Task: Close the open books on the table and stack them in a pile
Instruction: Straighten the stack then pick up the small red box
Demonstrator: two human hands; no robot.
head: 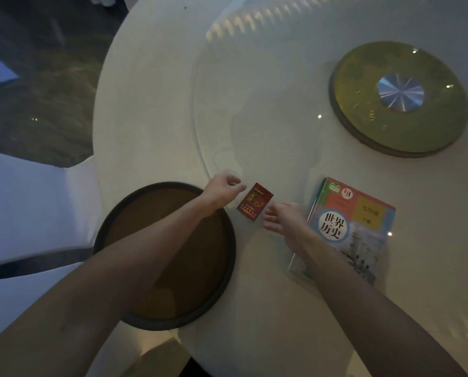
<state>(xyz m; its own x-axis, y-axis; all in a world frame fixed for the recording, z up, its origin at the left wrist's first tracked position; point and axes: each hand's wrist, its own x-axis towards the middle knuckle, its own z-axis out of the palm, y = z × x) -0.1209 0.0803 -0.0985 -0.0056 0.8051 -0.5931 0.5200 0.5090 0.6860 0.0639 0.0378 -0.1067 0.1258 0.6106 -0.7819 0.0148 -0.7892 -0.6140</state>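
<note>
A pile of closed books [363,221] lies on the white round table [151,110] at the right; its top cover is light blue with a white circle and black characters. A small red packet [255,201] lies flat on the table left of the pile. My left hand [223,189] hovers just left of the packet with its fingers curled and nothing in it. Between the packet and the books, my right hand [286,220] is spread flat above the table, and its wrist overlaps the pile's left edge.
A round brown tray [173,308] with a dark rim sits under my left forearm at the table's near edge. A glass turntable [281,104] covers the table's middle, with a green disc [363,118] and metal hub at the far right. White chair covers [29,202] stand at the left.
</note>
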